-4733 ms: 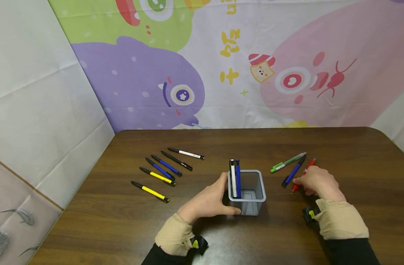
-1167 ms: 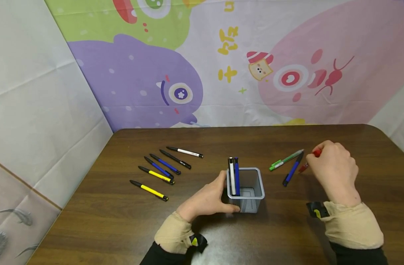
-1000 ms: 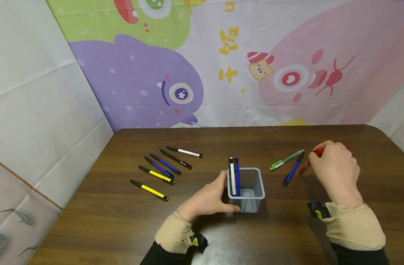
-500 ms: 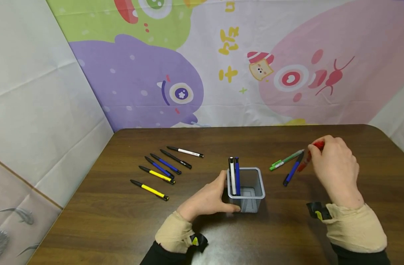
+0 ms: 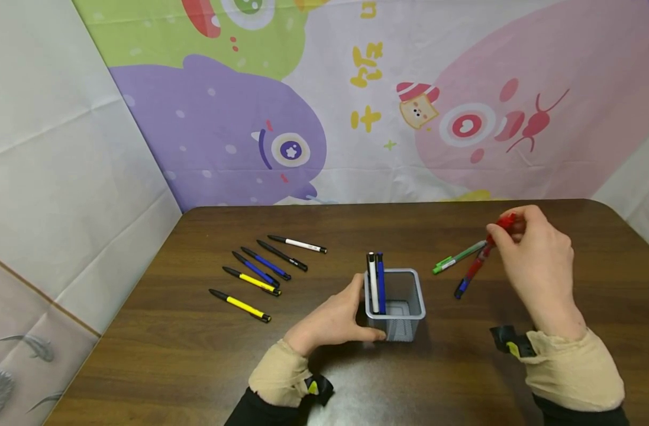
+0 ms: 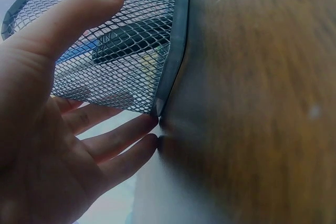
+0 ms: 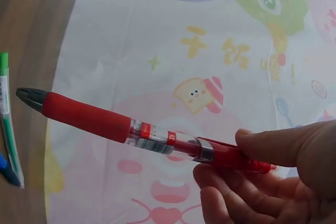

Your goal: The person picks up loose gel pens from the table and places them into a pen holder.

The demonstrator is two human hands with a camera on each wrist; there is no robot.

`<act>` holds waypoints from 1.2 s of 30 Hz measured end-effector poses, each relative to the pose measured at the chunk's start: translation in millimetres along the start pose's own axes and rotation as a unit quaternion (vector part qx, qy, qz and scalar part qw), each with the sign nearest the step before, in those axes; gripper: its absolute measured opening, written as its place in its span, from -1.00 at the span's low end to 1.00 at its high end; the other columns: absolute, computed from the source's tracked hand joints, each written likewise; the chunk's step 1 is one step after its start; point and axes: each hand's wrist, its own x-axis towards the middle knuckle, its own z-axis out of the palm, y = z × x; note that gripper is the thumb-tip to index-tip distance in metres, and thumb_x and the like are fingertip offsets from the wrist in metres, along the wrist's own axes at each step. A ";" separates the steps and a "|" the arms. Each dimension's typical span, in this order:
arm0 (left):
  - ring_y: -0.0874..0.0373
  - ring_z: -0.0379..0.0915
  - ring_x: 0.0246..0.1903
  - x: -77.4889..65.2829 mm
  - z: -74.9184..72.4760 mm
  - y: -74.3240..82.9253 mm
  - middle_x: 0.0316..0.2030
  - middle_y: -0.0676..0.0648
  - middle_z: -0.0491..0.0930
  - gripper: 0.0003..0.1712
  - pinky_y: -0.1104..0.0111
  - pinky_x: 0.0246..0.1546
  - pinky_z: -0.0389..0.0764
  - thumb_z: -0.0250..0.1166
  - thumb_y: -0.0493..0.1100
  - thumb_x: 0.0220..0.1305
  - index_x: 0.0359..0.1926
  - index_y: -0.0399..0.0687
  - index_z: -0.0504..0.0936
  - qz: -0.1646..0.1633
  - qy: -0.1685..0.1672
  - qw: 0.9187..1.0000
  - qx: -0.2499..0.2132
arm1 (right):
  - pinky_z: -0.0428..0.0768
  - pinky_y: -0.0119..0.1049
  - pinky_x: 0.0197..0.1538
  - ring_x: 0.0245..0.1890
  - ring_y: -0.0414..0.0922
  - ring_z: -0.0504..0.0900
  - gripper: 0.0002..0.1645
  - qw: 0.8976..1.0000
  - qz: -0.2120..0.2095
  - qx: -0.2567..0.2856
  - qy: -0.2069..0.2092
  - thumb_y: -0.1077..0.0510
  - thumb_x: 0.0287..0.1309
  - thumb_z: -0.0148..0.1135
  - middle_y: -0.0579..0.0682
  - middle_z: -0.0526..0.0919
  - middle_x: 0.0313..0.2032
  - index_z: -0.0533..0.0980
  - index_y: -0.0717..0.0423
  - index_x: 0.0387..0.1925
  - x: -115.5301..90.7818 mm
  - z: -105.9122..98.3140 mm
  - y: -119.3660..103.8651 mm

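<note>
In the head view my right hand [image 5: 545, 266] pinches a red pen [image 5: 481, 258] by its clicker end, thumb against fingertips. The right wrist view shows this red pen [image 7: 86, 117] with its dark tip pointing away from the hand. It overlaps a blue pen [image 5: 461, 289] lying beside a green pen [image 5: 459, 256]. My left hand [image 5: 326, 319] holds a grey mesh pen holder [image 5: 404, 329] at its left side, thumb on the front face. Inside, a white pen [image 5: 374, 287] and a blue pen [image 5: 381, 290] stand upright against the left wall.
On the left of the brown table [image 5: 196, 361] several pens lie slanted: a white pen [image 5: 303, 245], a black pen [image 5: 281, 255], blue ones, and yellow pens such as the front yellow pen [image 5: 244, 307]. A cartoon-printed cloth [image 5: 356, 177] hangs behind the table.
My right hand has picked the red pen up from the table, raised it and turned its tip toward the front. The left hand and pen holder stay in place.
</note>
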 end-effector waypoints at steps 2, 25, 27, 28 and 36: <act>0.29 0.37 -0.04 0.1 -0.2 0.1 -0.06 0.03 0.48 0.00 0.32 0.01 0.38 0.42 0.13 -0.15 0.22 0.03 0.05 0.001 0.001 1.000 0.000 | 0.40 0.07 -0.23 -0.32 0.13 0.57 -0.62 1.000 0.002 0.008 0.007 0.06 0.13 0.18 0.29 0.60 -0.30 0.43 0.29 -0.15 -0.3 0.1 -2.0; 0.30 0.35 -0.02 0.0 -0.2 -1.3 -0.06 0.04 0.48 0.01 0.32 0.02 0.37 0.42 0.12 -0.14 0.25 0.04 0.02 0.005 0.000 1.000 0.000 | 0.30 -0.59 -0.36 -0.43 -0.71 0.28 -0.58 0.991 -0.075 0.084 0.070 0.09 0.13 0.18 0.07 0.66 -0.33 0.38 0.19 -0.01 -8.2 5.8 -26.9; 0.29 0.35 -0.02 0.3 -0.2 -1.4 -0.05 0.03 0.48 0.02 0.32 0.02 0.37 0.42 0.13 -0.14 0.25 0.04 0.02 0.006 0.000 1.000 0.001 | 0.30 -0.58 -0.37 -0.43 -0.71 0.29 -0.59 0.990 -0.079 0.091 0.070 0.09 0.13 0.18 0.06 0.66 -0.33 0.39 0.19 -0.02 -8.9 6.5 -28.5; 0.29 0.34 -0.01 0.5 -0.1 -1.2 -0.05 0.03 0.47 0.02 0.32 0.03 0.37 0.42 0.13 -0.14 0.26 0.05 0.01 0.005 0.000 1.000 0.001 | 0.29 -0.58 -0.38 -0.43 -0.71 0.29 -0.59 0.989 -0.082 0.096 0.071 0.09 0.13 0.17 0.06 0.66 -0.34 0.39 0.20 -0.03 -9.3 6.7 -29.4; 0.27 0.34 0.00 0.2 0.4 -0.9 -0.04 0.03 0.48 0.03 0.31 0.04 0.36 0.42 0.12 -0.15 0.26 0.02 0.02 0.005 0.004 1.000 0.005 | 0.33 -0.73 -0.32 -0.36 -0.67 0.42 -0.60 0.979 -0.129 0.146 0.066 0.11 0.16 0.14 0.04 0.67 -0.28 0.36 0.24 -0.02 -10.7 5.4 -36.5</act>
